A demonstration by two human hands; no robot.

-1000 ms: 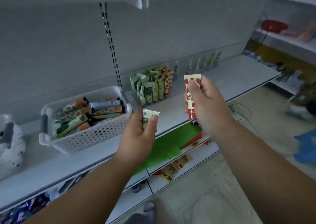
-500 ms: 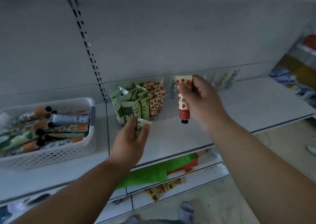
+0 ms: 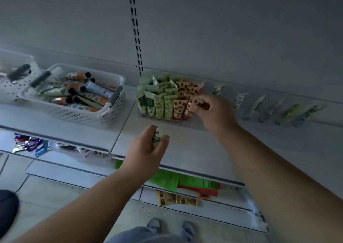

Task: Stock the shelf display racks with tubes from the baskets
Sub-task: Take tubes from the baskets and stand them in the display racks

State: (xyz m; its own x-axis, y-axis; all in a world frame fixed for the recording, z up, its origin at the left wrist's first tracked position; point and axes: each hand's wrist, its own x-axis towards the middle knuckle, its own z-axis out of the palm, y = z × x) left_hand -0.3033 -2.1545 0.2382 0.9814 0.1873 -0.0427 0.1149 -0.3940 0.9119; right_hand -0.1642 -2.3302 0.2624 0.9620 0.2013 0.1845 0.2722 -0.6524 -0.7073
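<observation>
My right hand (image 3: 216, 113) pinches a red strawberry-print tube (image 3: 196, 101) at the right end of the clear display rack (image 3: 193, 124), beside rows of green and red tubes (image 3: 163, 101) standing cap-down. My left hand (image 3: 148, 148) holds a green-print tube (image 3: 158, 136) over the shelf in front of the rack; most of that tube is hidden in the palm. A white perforated basket (image 3: 92, 115) full of mixed tubes sits on the shelf to the left.
A second white basket (image 3: 11, 87) stands at the far left. Pale reflections of tubes show on the back panel to the right (image 3: 278, 111). The shelf below carries green and red packs (image 3: 185, 182), snack bars (image 3: 176, 200) and candy (image 3: 27, 144). My feet show on the floor.
My right hand has carried the red tube down and forward to the rack's right end. My left hand stayed low in front with its green tube. The view shifted, so the basket sits nearer centre.
</observation>
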